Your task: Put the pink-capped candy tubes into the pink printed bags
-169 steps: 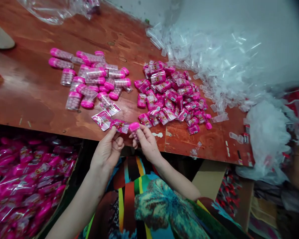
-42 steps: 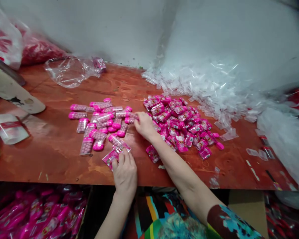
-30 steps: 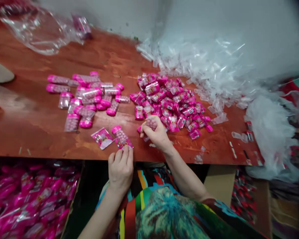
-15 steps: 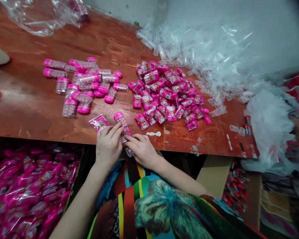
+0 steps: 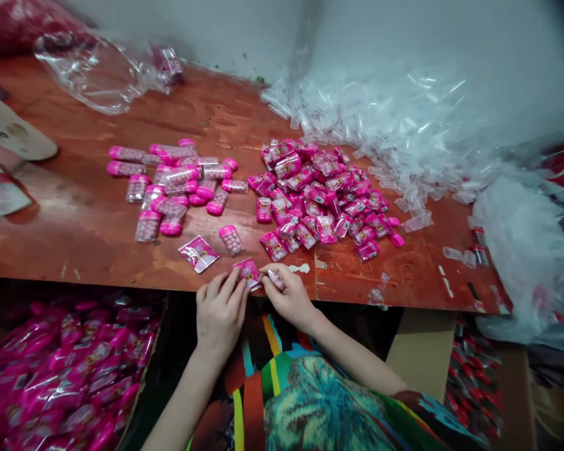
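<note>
At the table's near edge my left hand (image 5: pixel 220 310) pinches a small pink printed sleeve (image 5: pixel 247 273). My right hand (image 5: pixel 289 295) is closed on a clear, pink-capped candy case (image 5: pixel 276 279), its end against the sleeve. Just beyond lie another flat pink sleeve (image 5: pixel 198 253) and a lone pink-capped case (image 5: pixel 230 239). Further back sit a group of bare pink-capped cases (image 5: pixel 172 186) on the left and a heap of pink-wrapped cases (image 5: pixel 319 200) in the middle.
The reddish wooden table (image 5: pixel 66 244) carries a big pile of clear plastic pieces (image 5: pixel 395 138) at the back right and a crumpled clear bag (image 5: pixel 98 72) at the back left. A box of pink packets (image 5: pixel 51 376) stands below left. White plastic bags (image 5: pixel 531 250) crowd the right.
My right hand reached to the cases, took one and came back to the near edge. My left hand has lifted a pink sleeve, and both hands now meet with case against sleeve.
</note>
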Demonstrator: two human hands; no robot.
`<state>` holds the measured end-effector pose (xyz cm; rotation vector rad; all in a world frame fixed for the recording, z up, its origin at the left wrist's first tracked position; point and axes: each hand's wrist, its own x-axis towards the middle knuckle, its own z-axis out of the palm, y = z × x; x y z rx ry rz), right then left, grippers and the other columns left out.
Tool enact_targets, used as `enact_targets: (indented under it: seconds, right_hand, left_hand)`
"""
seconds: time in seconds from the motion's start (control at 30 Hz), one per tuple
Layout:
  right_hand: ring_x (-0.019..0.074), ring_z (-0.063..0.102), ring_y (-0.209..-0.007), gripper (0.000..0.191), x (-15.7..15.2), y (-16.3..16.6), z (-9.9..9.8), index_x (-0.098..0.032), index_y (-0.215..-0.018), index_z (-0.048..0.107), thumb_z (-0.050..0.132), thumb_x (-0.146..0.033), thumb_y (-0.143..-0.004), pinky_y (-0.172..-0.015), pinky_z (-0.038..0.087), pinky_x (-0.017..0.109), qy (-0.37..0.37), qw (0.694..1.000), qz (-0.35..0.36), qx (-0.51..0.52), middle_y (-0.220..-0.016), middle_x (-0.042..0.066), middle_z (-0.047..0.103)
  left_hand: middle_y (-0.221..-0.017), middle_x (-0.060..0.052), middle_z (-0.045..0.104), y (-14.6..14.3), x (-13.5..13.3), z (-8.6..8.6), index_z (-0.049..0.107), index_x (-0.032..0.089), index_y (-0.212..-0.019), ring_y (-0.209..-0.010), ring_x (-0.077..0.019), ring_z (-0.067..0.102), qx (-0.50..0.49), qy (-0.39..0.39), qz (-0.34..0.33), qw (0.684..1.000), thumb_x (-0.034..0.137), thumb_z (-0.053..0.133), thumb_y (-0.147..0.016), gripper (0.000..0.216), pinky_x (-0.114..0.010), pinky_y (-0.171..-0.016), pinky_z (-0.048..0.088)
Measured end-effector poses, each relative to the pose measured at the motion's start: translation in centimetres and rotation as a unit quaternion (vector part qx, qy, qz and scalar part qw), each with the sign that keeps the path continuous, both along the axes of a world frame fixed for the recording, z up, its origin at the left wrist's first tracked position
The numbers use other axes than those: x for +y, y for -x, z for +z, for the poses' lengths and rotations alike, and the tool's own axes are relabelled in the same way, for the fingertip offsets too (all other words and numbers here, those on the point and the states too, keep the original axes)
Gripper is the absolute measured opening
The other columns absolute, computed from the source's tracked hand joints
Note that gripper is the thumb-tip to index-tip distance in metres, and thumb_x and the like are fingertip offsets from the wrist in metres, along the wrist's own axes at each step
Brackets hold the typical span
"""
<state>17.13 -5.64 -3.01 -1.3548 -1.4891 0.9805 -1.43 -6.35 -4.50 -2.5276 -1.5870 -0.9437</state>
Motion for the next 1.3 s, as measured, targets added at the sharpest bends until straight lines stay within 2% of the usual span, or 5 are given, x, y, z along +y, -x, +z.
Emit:
enact_targets:
  seconds: [0.6,0.87,0.97,1.13,1.3]
  right_hand:
    - [0.0147,0.057,-0.067,0.022,0.7,-1.1,-0.8,-0.025,-0.108,0.07,0.069,-0.042,-0.095,-0.068,0.052,0.029,0.086,0.989,-0.048,0.113,-0.081,-0.001,0.065]
    - [0.0153,0.062,-0.079,0.032,2.6,0.1,0.4,-0.026,-0.103,0.065,0.082,-0.044,-0.081,-0.076,0.057,0.03,0.098,0.974,-0.027,0.204,-0.089,-0.001,0.065]
    - [0.0139,0.059,-0.074,0.03,2.8,-0.1,0.6,-0.025,-0.101,0.065,0.08,-0.041,-0.081,-0.072,0.056,0.028,0.09,0.97,-0.053,0.222,-0.089,-0.001,0.065]
    - [0.0136,0.06,-0.074,0.035,2.4,-0.5,1.2,-0.024,-0.104,0.066,0.083,-0.043,-0.081,-0.071,0.057,0.028,0.109,0.964,-0.013,0.242,-0.09,-0.002,0.066]
    - [0.0154,0.064,-0.082,0.044,2.2,-0.1,1.6,-0.024,-0.106,0.066,0.09,-0.045,-0.076,-0.079,0.059,0.03,0.134,0.954,0.023,0.266,-0.091,-0.002,0.068]
  left_hand:
    - [-0.099,-0.011,0.073,-1.9,2.6,0.0,0.083,0.022,-0.093,-0.096,-0.0296,0.065,-0.106,0.059,0.073,0.99,0.028,0.063,-0.103,0.023,-0.044,-0.082,0.045]
    - [-0.112,-0.012,0.074,-2.5,2.4,2.6,0.085,0.022,-0.106,-0.1,-0.0273,0.067,-0.228,0.058,0.058,0.97,0.036,0.067,-0.102,0.023,-0.046,-0.096,0.05]
    - [-0.11,-0.011,0.075,-2.6,1.7,3.8,0.08,0.02,-0.116,-0.094,-0.0245,0.069,-0.37,0.14,0.119,0.911,0.045,0.076,-0.095,0.033,-0.04,-0.087,0.055]
    - [-0.06,0.0,0.061,-2.6,1.5,5.3,0.077,0.016,-0.079,-0.049,-0.011,0.047,-0.57,0.431,0.127,0.688,0.065,0.091,-0.072,0.051,-0.024,-0.046,0.035]
    - [-0.069,-0.004,0.072,-3.4,2.2,5.8,0.082,0.014,-0.075,-0.054,-0.0082,0.05,-0.639,0.444,0.128,0.615,0.05,0.106,-0.045,0.052,-0.019,-0.046,0.035]
